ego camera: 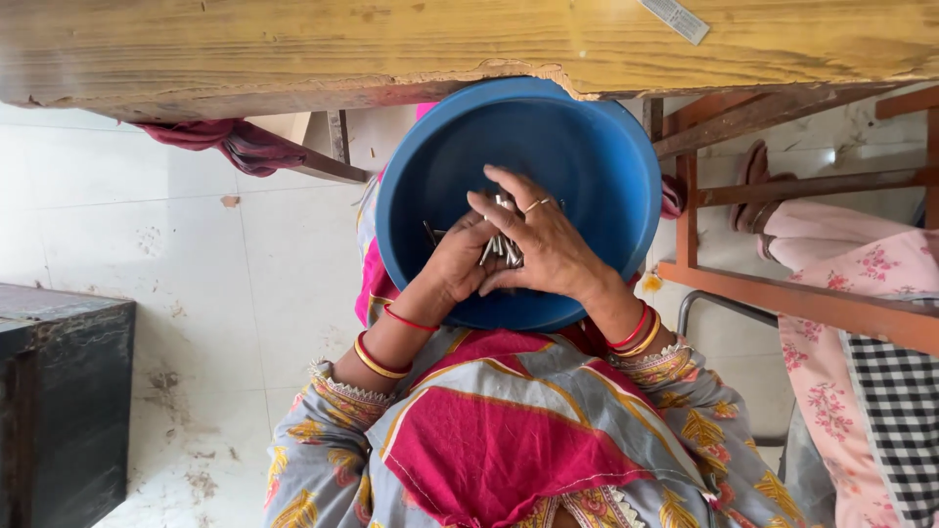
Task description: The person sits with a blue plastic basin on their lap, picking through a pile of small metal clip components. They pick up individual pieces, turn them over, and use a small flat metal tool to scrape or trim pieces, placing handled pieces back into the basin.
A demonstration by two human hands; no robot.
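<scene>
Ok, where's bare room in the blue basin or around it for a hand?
The far half of the basin, toward the wooden table edge, is bare. The white floor between the dark box and the basin is open too. The near middle is crowded: left hand, right hand and metal pins.
</scene>
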